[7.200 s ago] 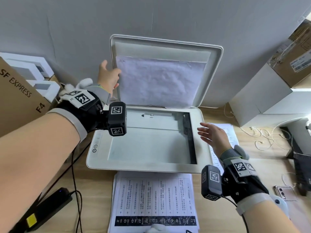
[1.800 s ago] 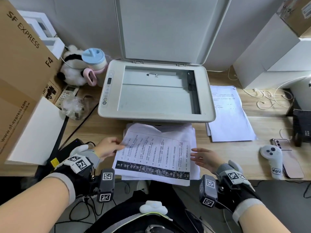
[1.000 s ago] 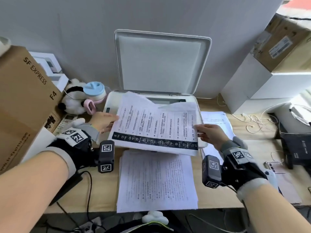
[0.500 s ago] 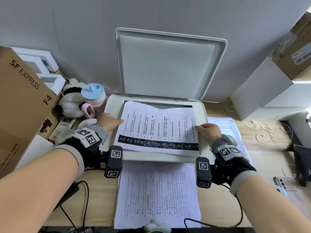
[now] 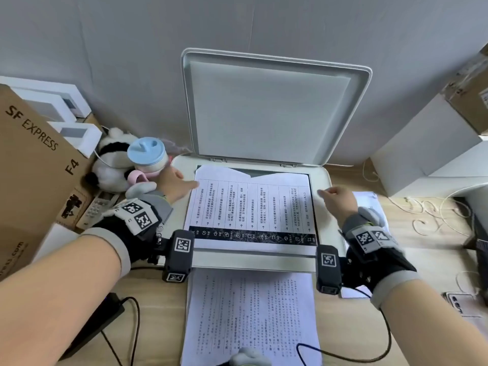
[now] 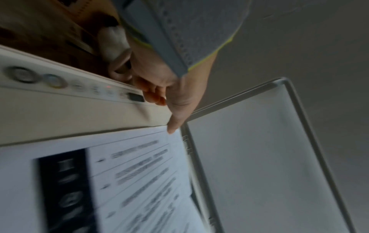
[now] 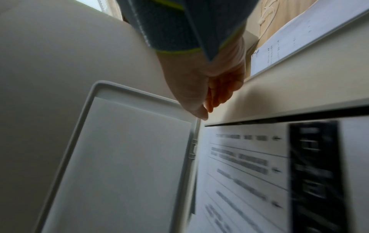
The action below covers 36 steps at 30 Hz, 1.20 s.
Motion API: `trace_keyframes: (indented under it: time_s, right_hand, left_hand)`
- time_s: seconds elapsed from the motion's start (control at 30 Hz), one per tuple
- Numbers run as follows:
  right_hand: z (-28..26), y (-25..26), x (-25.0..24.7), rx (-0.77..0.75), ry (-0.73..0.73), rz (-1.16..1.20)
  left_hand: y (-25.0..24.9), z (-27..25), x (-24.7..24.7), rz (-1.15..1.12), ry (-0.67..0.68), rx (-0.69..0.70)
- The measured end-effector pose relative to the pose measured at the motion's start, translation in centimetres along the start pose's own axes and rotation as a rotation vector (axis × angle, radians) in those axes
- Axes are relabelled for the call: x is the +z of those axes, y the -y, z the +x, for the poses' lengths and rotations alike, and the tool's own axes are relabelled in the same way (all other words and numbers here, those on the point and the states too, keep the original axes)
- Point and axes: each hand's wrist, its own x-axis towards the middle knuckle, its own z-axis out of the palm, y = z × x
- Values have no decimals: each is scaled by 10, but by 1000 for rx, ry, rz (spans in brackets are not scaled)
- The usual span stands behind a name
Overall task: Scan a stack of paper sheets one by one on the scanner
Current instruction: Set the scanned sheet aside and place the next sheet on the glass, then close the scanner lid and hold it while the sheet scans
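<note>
A printed sheet [image 5: 250,204] with a black band along its near edge lies print-up on the glass of the white scanner [image 5: 253,258]. The scanner's lid [image 5: 269,109] stands raised against the wall. My left hand [image 5: 174,184] is at the sheet's far left corner, thumb straight and touching its edge [image 6: 169,129]. My right hand [image 5: 336,198] hovers beside the sheet's right edge, fingers loosely curled and holding nothing; the right wrist view shows its thumb [image 7: 201,114] just off the paper [image 7: 249,173]. A stack of text sheets [image 5: 250,313] lies in front of the scanner.
More sheets [image 5: 369,202] lie right of the scanner, with cables [image 5: 435,215] and white boxes [image 5: 427,149] beyond. On the left stand a blue-lidded cup [image 5: 146,154], a plush toy [image 5: 111,165] and a cardboard box [image 5: 34,165]. A black power strip [image 5: 97,326] lies near left.
The sheet has come down from the air to lie flat on the glass. My right hand has let go of its right edge; my left hand now only touches it.
</note>
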Motion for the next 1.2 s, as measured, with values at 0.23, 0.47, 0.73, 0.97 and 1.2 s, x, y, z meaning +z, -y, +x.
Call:
trace_keyframes:
  time_s: [0.23, 0.47, 0.73, 0.97, 1.2]
  right_hand:
    - [28, 68, -41, -26, 40, 616]
    - [30, 89, -56, -8, 74, 816]
    - [15, 37, -64, 50, 155, 985]
    - [-20, -12, -59, 120, 308, 815]
    - [-33, -39, -37, 208, 261, 609]
  left_hand:
    - [-65, 36, -37, -632, 52, 56]
    - [-93, 39, -61, -804, 66, 44]
    - [-44, 12, -56, -952, 120, -147]
    - [13, -12, -29, -595, 165, -29]
    - [31, -34, -7, -494, 285, -149]
